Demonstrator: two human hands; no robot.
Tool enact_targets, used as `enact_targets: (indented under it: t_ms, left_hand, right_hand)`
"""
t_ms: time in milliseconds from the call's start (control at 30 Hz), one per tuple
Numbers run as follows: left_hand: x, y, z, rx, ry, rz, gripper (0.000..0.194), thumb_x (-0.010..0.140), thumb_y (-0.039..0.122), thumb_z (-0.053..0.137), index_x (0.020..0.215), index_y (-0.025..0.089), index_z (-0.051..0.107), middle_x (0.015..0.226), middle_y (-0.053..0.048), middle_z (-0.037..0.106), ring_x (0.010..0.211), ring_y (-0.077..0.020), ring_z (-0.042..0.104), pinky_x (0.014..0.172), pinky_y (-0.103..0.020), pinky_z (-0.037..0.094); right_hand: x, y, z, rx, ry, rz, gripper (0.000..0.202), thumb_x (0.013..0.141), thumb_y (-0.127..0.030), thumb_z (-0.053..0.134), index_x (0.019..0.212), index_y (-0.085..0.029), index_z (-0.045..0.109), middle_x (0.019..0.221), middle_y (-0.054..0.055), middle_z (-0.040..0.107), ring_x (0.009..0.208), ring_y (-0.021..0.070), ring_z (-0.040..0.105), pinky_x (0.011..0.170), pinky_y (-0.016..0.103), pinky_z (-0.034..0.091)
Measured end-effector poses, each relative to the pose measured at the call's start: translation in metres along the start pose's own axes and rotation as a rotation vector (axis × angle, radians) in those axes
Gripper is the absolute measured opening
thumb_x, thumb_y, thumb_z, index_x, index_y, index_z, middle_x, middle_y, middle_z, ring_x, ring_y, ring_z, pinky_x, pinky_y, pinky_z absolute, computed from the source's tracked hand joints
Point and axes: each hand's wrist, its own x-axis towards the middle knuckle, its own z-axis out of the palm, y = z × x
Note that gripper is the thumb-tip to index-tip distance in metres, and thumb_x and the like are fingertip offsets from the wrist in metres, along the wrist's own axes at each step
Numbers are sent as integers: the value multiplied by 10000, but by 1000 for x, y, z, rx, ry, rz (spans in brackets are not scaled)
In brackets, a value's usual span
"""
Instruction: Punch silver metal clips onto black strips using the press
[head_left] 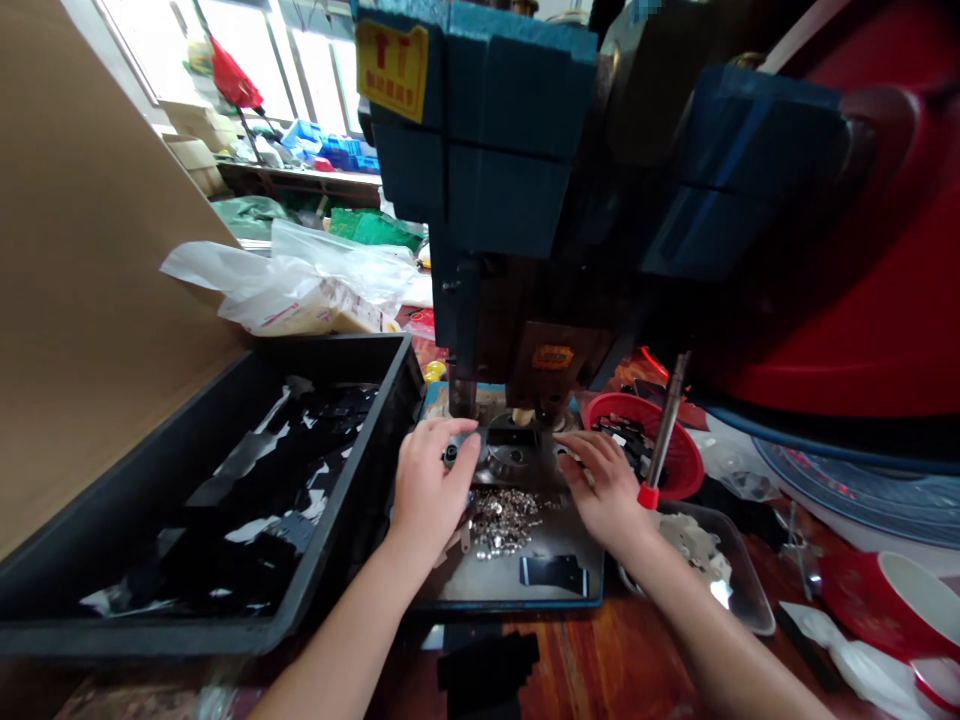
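A blue press machine (487,130) stands over a metal base plate (469,582). A small dark piece (513,437) lies in the die area beneath the press head. My left hand (433,480) is at the left side of the die, thumb and fingers apart around a small black knob. At the right side of the die is my right hand (600,485), its fingers spread near the end of the dark piece. Whether the fingertips touch the piece is unclear. Small shiny metal parts (504,520) are heaped in front of the die, and a black strip (555,574) lies nearer me.
A black bin (409,370) with dark and white sheets is at the left. On the right are a red basket (686,465), a clear tray (754,590), a metal rod (667,425) and a red cup (870,600). Black pieces (487,670) lie at the front.
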Motion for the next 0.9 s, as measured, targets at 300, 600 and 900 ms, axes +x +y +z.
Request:
enact_targets:
  t_ms: [300, 600, 900]
  left_hand:
    - [-58, -29, -30, 188, -117, 13, 208, 858, 362, 511, 963, 247, 649, 1023, -48, 610, 985, -243, 539, 866, -396, 432]
    - [-70, -29, -27, 304, -197, 66, 230, 846, 356, 509, 976, 239, 658, 1025, -65, 627, 962, -255, 557, 852, -412, 450]
    - [-64, -34, -15, 329, -128, 153, 204, 850, 317, 524, 981, 227, 653, 1043, -72, 609, 975, -258, 543, 880, -426, 429]
  right_hand:
    - [-49, 12, -26, -67, -297, 84, 169, 887, -216, 502, 942, -227, 661, 916, 38, 677, 892, 197, 615, 832, 360, 492]
    - [-51, 1, -19, -232, -376, -71, 250, 871, -201, 514, 1065, -252, 662, 928, 57, 653, 861, 203, 609, 769, 366, 494]
    - [-26, -21, -13, -145, -200, -35, 247, 903, -268, 488, 1099, -241, 636, 955, 64, 624, 916, 207, 559, 852, 389, 481]
